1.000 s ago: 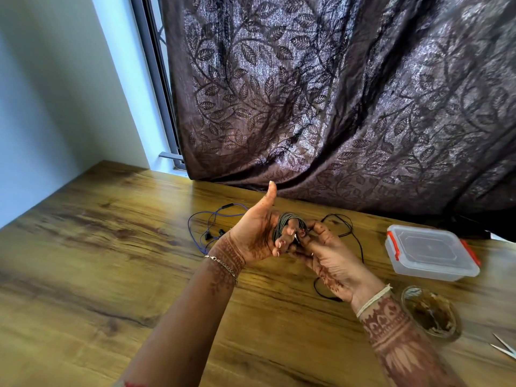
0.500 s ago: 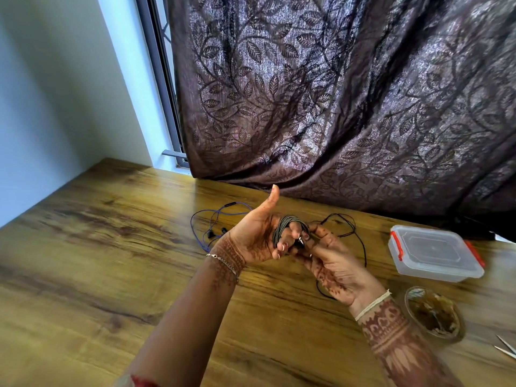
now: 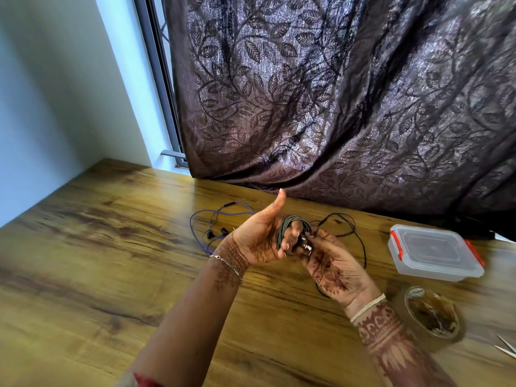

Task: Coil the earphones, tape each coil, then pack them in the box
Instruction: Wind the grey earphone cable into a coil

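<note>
The grey coil (image 3: 293, 227) of earphone cord is wound round the fingers of the left hand (image 3: 259, 241). Those fingers curl in to keep it there, and the thumb sticks up. The right hand (image 3: 332, 266) is just beside it and pinches the coil's shiny end (image 3: 307, 247).

So we think the first coil is nearly wound. We see no tape on it yet.

A loose black cord (image 3: 354, 230) lies on the counter (image 3: 111, 247) just behind the hands. We cannot tell if it is part of this coil or another pair. Blue earphones (image 3: 212, 227) lie uncoiled to the far left.

The tape roll (image 3: 431, 314) sits near on the right, and scissors (image 3: 505, 349) peek in at the edge. The plastic box (image 3: 432, 252) has its lid on, and we see nothing packed inside. Taping and packing are all left to do.
</note>
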